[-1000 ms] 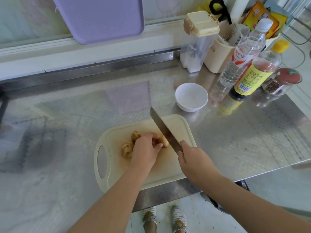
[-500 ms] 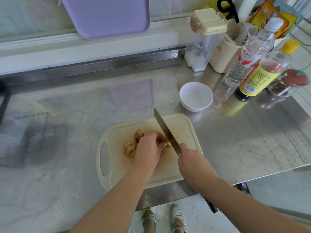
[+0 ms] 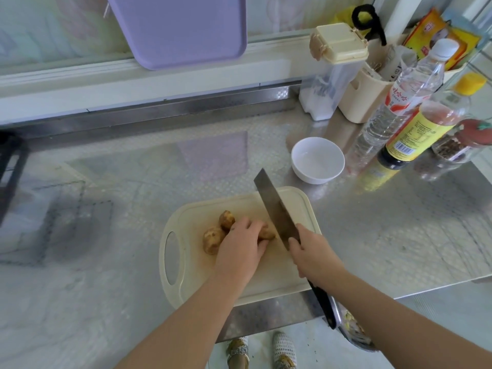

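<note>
A knobbly brown piece of ginger (image 3: pixel 214 237) lies on a cream cutting board (image 3: pixel 245 206) near the counter's front edge. My left hand (image 3: pixel 239 249) curls over the ginger's right part and holds it down on the board. My right hand (image 3: pixel 314 255) grips a cleaver (image 3: pixel 275 209) where the blade meets its black handle. The blade slants up and away, its lower edge just right of my left fingers, beside the ginger's right end. That end is partly hidden by my fingers.
A white bowl (image 3: pixel 317 159) stands behind the board. At the back right are a clear bottle (image 3: pixel 399 107), a yellow-labelled sauce bottle (image 3: pixel 420 129), a spice jar (image 3: pixel 463 145), a lidded container (image 3: pixel 332 75) and a cream holder (image 3: pixel 364 99). A purple board (image 3: pixel 178 27) hangs on the wall.
The cleaver's blade has shifted slightly left, closer to my left fingers and the ginger's right end. My left hand stays on the ginger.
</note>
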`<state>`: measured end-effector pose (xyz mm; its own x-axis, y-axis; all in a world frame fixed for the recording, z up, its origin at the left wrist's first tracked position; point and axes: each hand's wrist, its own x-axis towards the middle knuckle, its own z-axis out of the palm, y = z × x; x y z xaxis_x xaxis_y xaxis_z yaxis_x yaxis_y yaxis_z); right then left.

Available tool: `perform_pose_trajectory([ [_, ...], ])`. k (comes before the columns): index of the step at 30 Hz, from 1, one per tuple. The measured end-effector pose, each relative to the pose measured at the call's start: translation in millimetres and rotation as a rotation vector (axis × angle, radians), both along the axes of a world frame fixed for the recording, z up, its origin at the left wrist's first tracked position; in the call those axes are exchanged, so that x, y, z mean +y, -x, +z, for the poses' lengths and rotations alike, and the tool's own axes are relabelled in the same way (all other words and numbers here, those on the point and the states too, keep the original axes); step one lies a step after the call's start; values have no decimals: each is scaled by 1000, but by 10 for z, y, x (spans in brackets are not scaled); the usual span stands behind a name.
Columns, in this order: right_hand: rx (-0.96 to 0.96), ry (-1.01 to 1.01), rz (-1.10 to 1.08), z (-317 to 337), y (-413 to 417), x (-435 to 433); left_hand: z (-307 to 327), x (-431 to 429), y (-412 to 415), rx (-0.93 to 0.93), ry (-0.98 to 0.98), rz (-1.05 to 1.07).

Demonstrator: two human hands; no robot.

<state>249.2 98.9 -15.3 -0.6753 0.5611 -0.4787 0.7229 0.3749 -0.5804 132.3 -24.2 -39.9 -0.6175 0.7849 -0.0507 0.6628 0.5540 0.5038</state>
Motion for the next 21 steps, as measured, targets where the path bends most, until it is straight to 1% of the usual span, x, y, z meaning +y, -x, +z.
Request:
perform_pose_trajectory([
  [3,84,90,-56,69,-109,125,69,-34,11,62,31,-29],
  [6,150,248,-67,166,-146,239,157,-99,75,192,66,-46],
  [9,192,511,-116,217,-169,302,242,-219,147,304,218,-75],
  [11,229,713,-201,209,-184,321,262,-290,183,329,310,-107],
  [12,253,817,-255,214,-189,329,284,-308,195,318,310,-111],
  [13,281,922,-308,229,-196,336,320,-307,199,280,269,-90],
  [14,308,1031,-357,248,-203,342,366,-292,202,198,177,-31],
  [15,328,1138,-400,272,-213,351,406,-263,203,60,42,61],
  [17,338,1322,-448,329,-233,357,474,-155,183,-351,-224,296],
  [18,334,1396,-454,361,-238,353,510,-81,171,-605,-300,406],
  [19,330,1454,-449,394,-241,345,537,-4,159,-898,-357,495],
  [21,320,1524,-419,454,-241,325,570,116,134,-1509,-480,579],
])
